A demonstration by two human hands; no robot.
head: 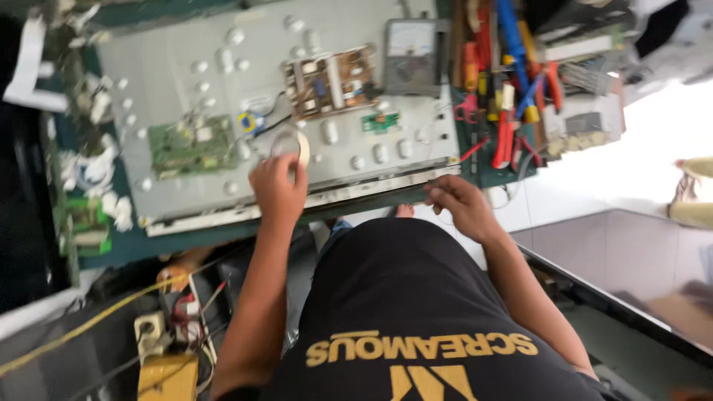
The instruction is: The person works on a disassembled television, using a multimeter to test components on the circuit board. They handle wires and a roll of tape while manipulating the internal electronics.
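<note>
Person wears black short-sleeve T-shirt (416,297) w/ yellow-gold block lettering + angular logo (427,364) across chest. Both forearms bare, no watch, gloves or rings visible on left hand (276,187) or right hand (459,204).

Whole frame soft w/ motion blur, worst at corners & along the tools (512,82) top right. Daylight floods from right: floor (631,160) blown out white. Metal panel (223,96) evenly lit, mild glare. Lower left dim, shadowed.
</note>
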